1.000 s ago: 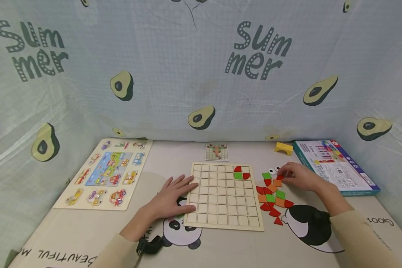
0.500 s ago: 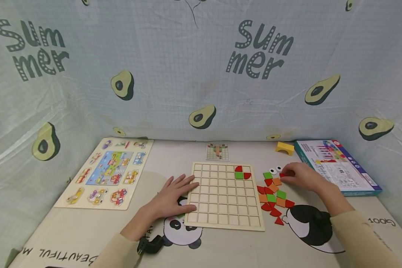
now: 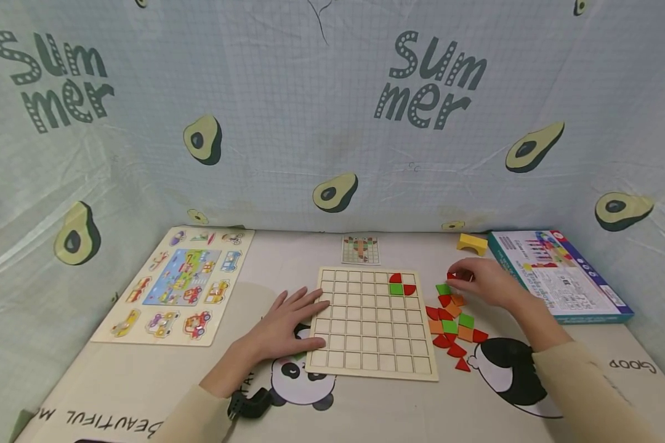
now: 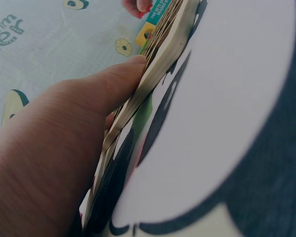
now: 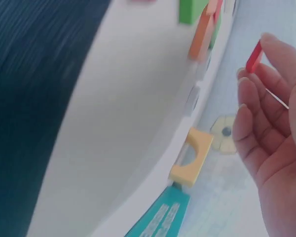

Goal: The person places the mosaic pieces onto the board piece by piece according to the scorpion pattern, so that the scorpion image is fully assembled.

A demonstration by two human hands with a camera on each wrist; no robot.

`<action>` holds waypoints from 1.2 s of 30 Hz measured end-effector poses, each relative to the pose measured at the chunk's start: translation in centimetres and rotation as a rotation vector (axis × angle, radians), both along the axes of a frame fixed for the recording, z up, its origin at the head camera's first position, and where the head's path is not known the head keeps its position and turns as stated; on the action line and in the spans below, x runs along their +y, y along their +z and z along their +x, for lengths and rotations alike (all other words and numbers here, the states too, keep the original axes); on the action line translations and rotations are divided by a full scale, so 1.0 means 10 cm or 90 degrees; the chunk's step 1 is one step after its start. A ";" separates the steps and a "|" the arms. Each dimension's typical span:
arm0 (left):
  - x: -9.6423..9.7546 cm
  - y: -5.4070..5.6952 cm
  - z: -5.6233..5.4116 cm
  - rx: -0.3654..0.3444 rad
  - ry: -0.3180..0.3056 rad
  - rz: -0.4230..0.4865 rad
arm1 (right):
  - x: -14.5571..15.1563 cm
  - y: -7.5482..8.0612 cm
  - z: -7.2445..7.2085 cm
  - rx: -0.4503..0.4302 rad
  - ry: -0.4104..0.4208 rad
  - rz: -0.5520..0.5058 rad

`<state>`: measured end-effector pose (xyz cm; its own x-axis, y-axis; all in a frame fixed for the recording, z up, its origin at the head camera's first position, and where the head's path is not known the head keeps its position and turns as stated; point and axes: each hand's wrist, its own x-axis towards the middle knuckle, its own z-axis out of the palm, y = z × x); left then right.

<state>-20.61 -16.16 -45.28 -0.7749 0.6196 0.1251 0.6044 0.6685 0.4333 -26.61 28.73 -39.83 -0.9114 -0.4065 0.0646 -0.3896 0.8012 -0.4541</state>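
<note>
My left hand (image 3: 279, 329) lies with spread fingers along the left edge of a wooden grid board (image 3: 360, 335). In the left wrist view its thumb (image 4: 111, 81) rests on the board's rim. Two red quarter-round tiles (image 3: 409, 290) and a green square tile (image 3: 396, 289) sit in the board's upper right cells. My right hand (image 3: 490, 283) pinches a red tile (image 5: 254, 58) between thumb and fingers, raised above the table beyond the loose tiles. Several red, green and orange tiles (image 3: 449, 327) lie right of the board.
A small pattern card (image 3: 360, 251) lies behind the board. At the back right are a yellow arch block (image 3: 471, 244) and a flat box (image 3: 565, 277). A vehicle picture puzzle (image 3: 221, 320) lies at the left, and a black curved object (image 3: 250, 404) near my left wrist.
My right hand has picked up the red tile from beside the round eye tiles and moved left and up with it, now covering the eye tiles. My left hand stays in place.
</note>
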 end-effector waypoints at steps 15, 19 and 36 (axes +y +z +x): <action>0.01 0.03 0.01 -0.004 -0.001 -0.001 | -0.54 0.04 -0.06 0.015 0.041 -0.015; 0.00 0.04 0.01 -0.003 -0.002 -0.003 | -0.72 0.04 -0.10 0.006 0.068 -0.021; -0.01 0.01 0.01 -0.001 -0.001 -0.005 | -1.22 -0.03 -0.23 0.023 0.167 0.071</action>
